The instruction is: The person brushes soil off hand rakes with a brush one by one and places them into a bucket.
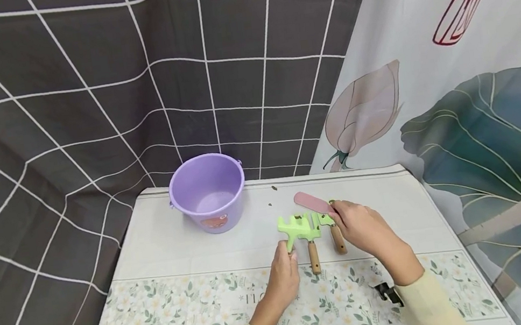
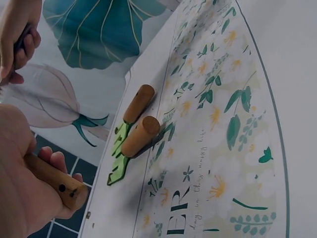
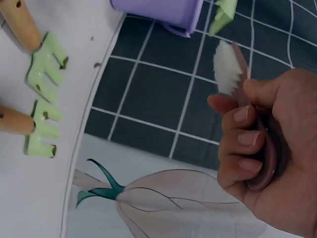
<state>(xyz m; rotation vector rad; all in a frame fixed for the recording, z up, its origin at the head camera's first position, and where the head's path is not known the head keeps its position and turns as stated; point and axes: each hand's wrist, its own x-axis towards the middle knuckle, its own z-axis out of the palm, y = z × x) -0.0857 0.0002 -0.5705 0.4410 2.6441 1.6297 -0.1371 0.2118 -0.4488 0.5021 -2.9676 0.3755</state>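
My left hand (image 1: 283, 273) grips the wooden handle (image 2: 57, 182) of a small hand rake with a green head (image 1: 294, 228), raised above the table. In my right hand (image 1: 366, 225) is a pink brush (image 1: 313, 201); its white bristles (image 3: 226, 68) show in the right wrist view, facing the held rake's green head (image 3: 224, 15). Two more green rakes with wooden handles lie on the table: one rake (image 3: 47, 69) just beyond the left hand, the other rake (image 3: 43, 129) beside it, below the right hand. Dark bits of dirt cling to their prongs.
A purple bucket (image 1: 228, 215) stands at the table's back left. Small dark crumbs (image 1: 274, 188) lie near the back edge. The white table (image 1: 154, 251) has a floral strip across it. A dark grid curtain (image 1: 250, 77) and a white flower-printed curtain (image 1: 361, 107) hang behind.
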